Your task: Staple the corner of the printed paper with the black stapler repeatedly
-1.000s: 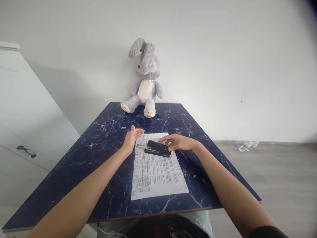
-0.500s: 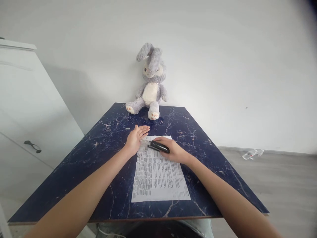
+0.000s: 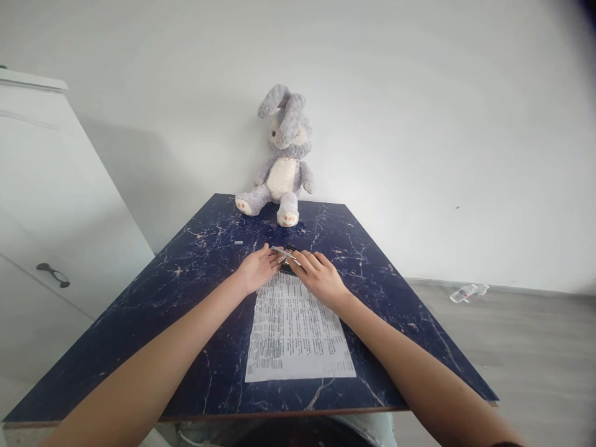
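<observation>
On the blue marbled table (image 3: 186, 335) lies a printed sheet of paper (image 3: 302, 335), its far end covered by my hands. My right hand (image 3: 321, 279) is closed around a black stapler (image 3: 289, 267), which is spread apart so that its silver inner rail shows toward the left. My left hand (image 3: 258, 267) is turned palm up, fingers stretched out beside the stapler's tip. Whether those fingertips touch the rail cannot be made out. Beyond my left hand rests a small grey bar (image 3: 238, 243), possibly a strip of staples.
A grey plush rabbit (image 3: 284, 167) sits at the table's far edge against the wall. To the left stands a white cabinet (image 3: 60, 205) with a dark handle. A clear plastic item (image 3: 468, 293) lies on the floor at right.
The stapler has turned and come open, exposing its silver rail. My right hand has rolled over the top of it. My left hand has turned palm up.
</observation>
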{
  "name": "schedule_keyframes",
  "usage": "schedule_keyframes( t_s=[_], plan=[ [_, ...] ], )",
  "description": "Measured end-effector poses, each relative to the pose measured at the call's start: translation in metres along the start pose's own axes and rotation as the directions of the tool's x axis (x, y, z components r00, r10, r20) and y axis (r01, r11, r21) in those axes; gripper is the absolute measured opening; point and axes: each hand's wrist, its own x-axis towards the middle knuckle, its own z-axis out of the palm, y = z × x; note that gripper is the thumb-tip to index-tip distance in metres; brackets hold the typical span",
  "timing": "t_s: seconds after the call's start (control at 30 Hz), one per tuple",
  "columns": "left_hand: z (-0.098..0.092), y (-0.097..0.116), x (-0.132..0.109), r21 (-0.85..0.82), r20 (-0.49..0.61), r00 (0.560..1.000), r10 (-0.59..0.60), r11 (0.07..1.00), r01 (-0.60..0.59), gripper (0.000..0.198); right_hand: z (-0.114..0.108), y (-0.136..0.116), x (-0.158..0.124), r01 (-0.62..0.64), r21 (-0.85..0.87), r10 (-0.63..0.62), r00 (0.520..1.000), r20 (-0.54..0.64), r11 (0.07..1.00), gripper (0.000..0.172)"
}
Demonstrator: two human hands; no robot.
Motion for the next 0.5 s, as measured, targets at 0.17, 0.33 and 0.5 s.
schedule_keyframes(
  t_s=[0.17, 0.33, 0.5],
  plan=[
    [-0.004, -0.005, 0.002, 0.054, 0.007, 1.0, -0.026, 0.998, 0.026, 0.013, 0.002, -0.001, 0.001, -0.057, -0.087, 0.056, 0.998, -0.012, 0.995, 0.053],
    [-0.008, -0.005, 0.004, 0.031, -0.129, 0.991, -0.019, 0.999, 0.023, 0.024, 0.002, 0.006, -0.001, -0.294, 0.243, 0.322, 0.943, -0.086, 0.925, 0.055],
    [-0.011, 0.0, 0.005, 0.101, -0.314, 0.914, 0.259, 0.966, -0.239, 0.025, -0.002, 0.017, -0.004, -0.433, 0.595, 0.489, 0.869, 0.076, 0.677, 0.021]
  ],
)
